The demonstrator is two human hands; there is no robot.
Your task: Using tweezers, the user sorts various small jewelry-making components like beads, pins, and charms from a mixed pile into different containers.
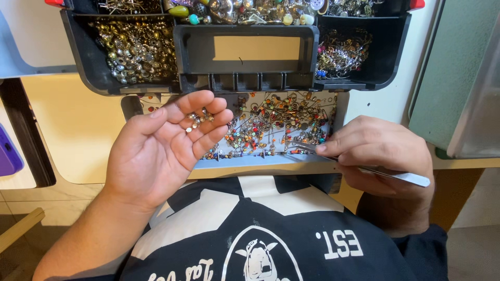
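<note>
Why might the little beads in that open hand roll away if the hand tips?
The beads look small and rounded, so they would probably roll easily. They lie loose on the fingers of the left hand, not pinched. They seem light, so a small tilt might spill them.

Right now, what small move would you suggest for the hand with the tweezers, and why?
Probably bring the tweezers in the right hand across to the small metal beads cupped on the left hand fingers: the tips point at the tray of mixed pieces, apart from those beads.
</note>
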